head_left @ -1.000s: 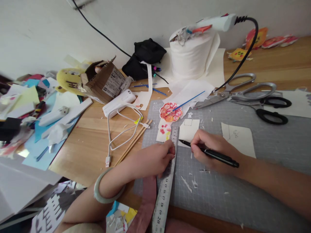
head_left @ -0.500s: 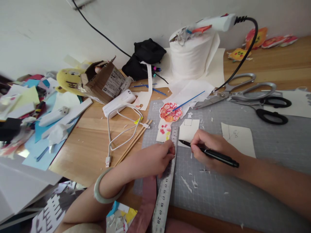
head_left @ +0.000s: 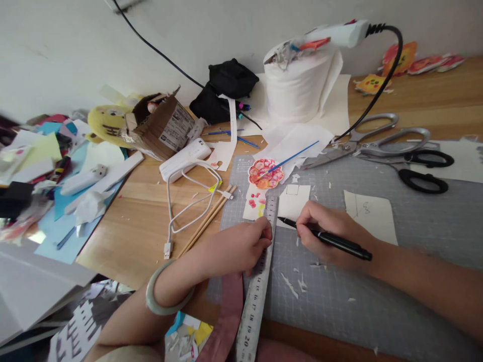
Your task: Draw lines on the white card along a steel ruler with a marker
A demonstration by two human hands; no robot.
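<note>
Hand, right (head_left: 332, 221): clamped on pen (head_left: 343, 243); tip points left, at lower left of paper (head_left: 296, 207), just beside ruler (head_left: 252, 311). Hand, left (head_left: 245, 246): curled over ruler; cannot tell whether gripping. Ruler: long axis fore-and-aft, along paper's left edge, far part on mat (head_left: 339, 301).

Your left forearm (head_left: 196, 261) slants up from the lower left, ending in your left hand (head_left: 251, 244), back upward, fingers curled inward and their tips partly hidden. Your right forearm (head_left: 422, 286) enters from the right edge, angled leftward. Your right hand (head_left: 320, 231) is set in a writing grip, thumb and fingers pinched together, pointing toward your left hand. Your two hands are near each other, not touching.
</note>
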